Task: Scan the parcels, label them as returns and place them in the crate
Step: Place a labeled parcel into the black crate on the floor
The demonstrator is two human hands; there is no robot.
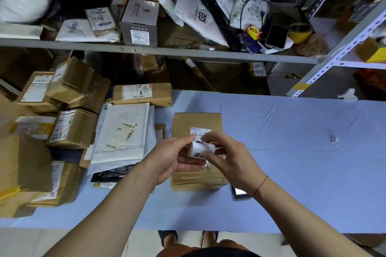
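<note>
Both forearms reach forward and meet above a blue cloth-covered table (292,173), its fabric creased in long folds. The left hand (171,158) lies palm up with its fingers curled under a small white roll of labels (201,148), a smooth cylinder printed with black characters; its thumb presses on the roll from the left. The right hand (225,158) comes in from the right, wrist bent and circled by a thin red string, its thumb and forefinger pinching the roll's upper edge while the other fingers curl round its near side. Whether a label is already lifted from the roll cannot be told.

Directly beneath the hands lies a flat brown cardboard parcel (196,123), rectangular, with a white printed shipping label on top and handwriting near its near end. A dark phone (240,193) with a glossy screen lies just beside the parcel's near right corner. A small crumpled scrap of paper (335,140) sits well apart to the right on the cloth.

To the left, a white padded mailer (123,131) with a barcode sticker lies among a pile of cardboard boxes (71,127), taped and labelled. Farther back, a grey metal shelf (167,51) with perforated uprights carries a grey carton (140,23), white plastic mailing bags (196,4) and a roll of yellow tape (300,32).
</note>
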